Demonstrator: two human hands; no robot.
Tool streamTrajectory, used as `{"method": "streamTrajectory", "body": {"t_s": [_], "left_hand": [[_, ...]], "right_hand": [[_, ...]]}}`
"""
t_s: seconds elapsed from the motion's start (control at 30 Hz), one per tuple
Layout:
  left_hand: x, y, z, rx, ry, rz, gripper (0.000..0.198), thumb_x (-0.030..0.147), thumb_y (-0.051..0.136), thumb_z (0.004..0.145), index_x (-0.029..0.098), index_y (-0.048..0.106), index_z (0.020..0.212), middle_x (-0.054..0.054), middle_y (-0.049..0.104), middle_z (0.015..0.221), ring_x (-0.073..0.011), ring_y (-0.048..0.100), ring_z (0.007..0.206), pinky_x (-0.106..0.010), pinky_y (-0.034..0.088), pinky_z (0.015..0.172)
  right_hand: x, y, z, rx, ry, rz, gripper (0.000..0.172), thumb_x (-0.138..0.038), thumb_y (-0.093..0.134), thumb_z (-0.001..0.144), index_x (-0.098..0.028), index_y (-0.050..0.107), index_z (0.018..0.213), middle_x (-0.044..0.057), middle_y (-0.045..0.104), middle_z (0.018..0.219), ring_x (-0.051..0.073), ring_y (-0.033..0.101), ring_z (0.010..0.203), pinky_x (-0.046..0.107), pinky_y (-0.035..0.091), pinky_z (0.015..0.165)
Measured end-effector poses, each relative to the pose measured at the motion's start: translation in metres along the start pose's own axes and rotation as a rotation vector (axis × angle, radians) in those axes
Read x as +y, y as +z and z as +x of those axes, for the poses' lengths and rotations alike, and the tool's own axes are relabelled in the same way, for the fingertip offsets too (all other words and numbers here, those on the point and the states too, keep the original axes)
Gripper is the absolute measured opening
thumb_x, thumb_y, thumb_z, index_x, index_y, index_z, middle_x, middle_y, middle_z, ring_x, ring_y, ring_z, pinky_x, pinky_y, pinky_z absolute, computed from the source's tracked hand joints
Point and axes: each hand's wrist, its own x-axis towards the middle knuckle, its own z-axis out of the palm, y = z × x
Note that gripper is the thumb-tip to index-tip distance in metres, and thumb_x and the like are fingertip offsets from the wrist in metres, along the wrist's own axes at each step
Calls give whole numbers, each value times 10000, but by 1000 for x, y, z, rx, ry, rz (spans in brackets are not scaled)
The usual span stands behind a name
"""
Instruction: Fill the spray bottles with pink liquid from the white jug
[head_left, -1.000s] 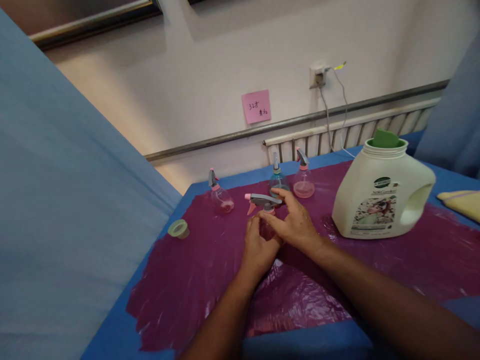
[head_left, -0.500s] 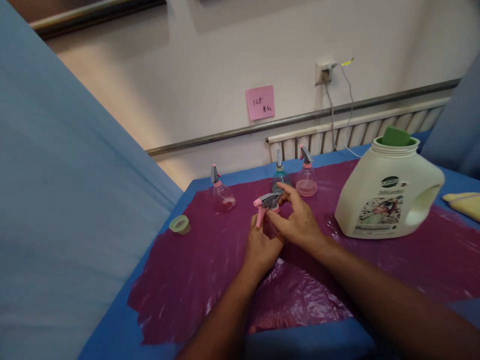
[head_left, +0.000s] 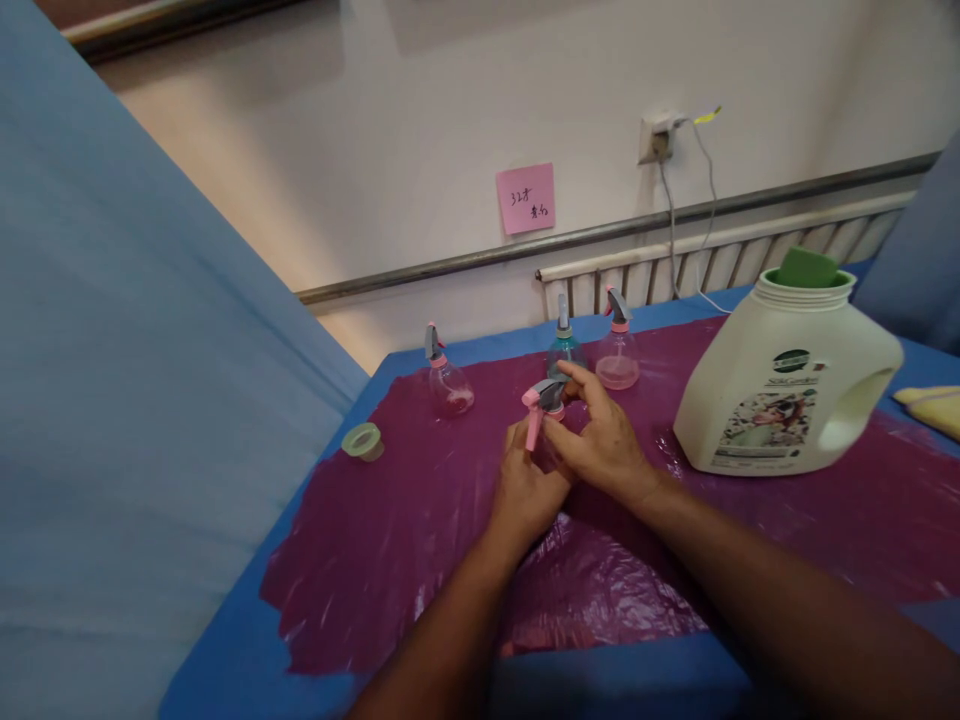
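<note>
Spray bottle [head_left: 552,394] is held in both hands over the blue counter [head_left: 225,655], which the frame cuts off at right. On it stands a pale jug [head_left: 787,370]. The left hand [head_left: 529,488] clasps the bottle's mostly hidden body; the right hand [head_left: 606,445] grips near its collar, covering part of the teal bottle [head_left: 566,350]. Writing on the pink note [head_left: 525,200] is hard to read.

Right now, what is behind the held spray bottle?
Behind the held spray bottle stands a blue-tinted spray bottle, its head and upper body showing. The right hand and held bottle largely cover its lower part; its base cannot be made out.
</note>
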Motion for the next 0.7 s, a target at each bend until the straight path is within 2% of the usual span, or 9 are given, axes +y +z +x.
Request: {"method": "streamTrajectory", "body": {"t_s": [0.13, 0.27, 0.33, 0.43, 0.5, 0.6, 0.7], "left_hand": [[0, -1, 0, -13, 12, 71, 662, 317, 969, 837, 273, 744, 1459, -118, 736, 1393, -327, 721, 1303, -473, 592, 1135], [1, 0, -1, -23, 12, 50, 629, 320, 957, 860, 277, 745, 1451, -114, 726, 1396, -316, 730, 1286, -463, 590, 1139], [1, 0, -1, -25, 24, 25, 596, 303, 939, 874, 277, 749, 1438, -114, 717, 1419, -308, 733, 1298, -454, 593, 1139], [-1, 1, -1, -27, 52, 27, 608, 279, 938, 871, 281, 739, 1446, -107, 722, 1416, -312, 724, 1326, -464, 585, 1152], [-2, 0, -1, -34, 49, 57, 597, 285, 936, 881, 286, 738, 1444, -102, 736, 1383, -322, 720, 1325, -477, 580, 1153], [-2, -2, -2, -55, 11, 80, 618, 330, 948, 884, 293, 725, 1459, -102, 735, 1377, -337, 720, 1323, -487, 585, 1140], [-2, -1, -2, -57, -24, 102, 706, 342, 952, 871, 302, 685, 1523, -115, 708, 1466, -358, 702, 1386, -519, 569, 1178]], "right_hand": [[-3, -3, -2, -53, 31, 5, 723, -388, 719, 1000, -254, 551, 1690, 157, 810, 1466, 343, 819, 1281, 540, 664, 1106], [-3, -3, -2, -103, 13, -7, 774, -377, 732, 985, -257, 521, 1720, 174, 721, 1626, 359, 774, 1385, 572, 632, 1176], [-1, -2, -2, -64, -6, -6, 757, -409, 791, 963, -244, 565, 1666, 176, 753, 1566, 356, 795, 1326, 575, 636, 1164], [1, 1, -2, -14, -49, 8, 550, -400, 797, 984, -248, 674, 1499, 135, 830, 1364, 314, 833, 1162, 540, 660, 1106], [-1, 0, -2, 13, -74, 19, 451, -375, 778, 1003, -260, 707, 1433, 119, 842, 1319, 299, 833, 1147, 513, 671, 1082], [-9, -6, 0, 54, -93, 51, 462, -368, 780, 1013, -269, 707, 1458, 114, 849, 1331, 292, 839, 1155, 497, 690, 1058], [-23, -16, 5, 120, -126, 78, 425, -400, 801, 1027, -279, 736, 1430, 102, 856, 1311, 285, 845, 1137, 493, 705, 1042]]}}
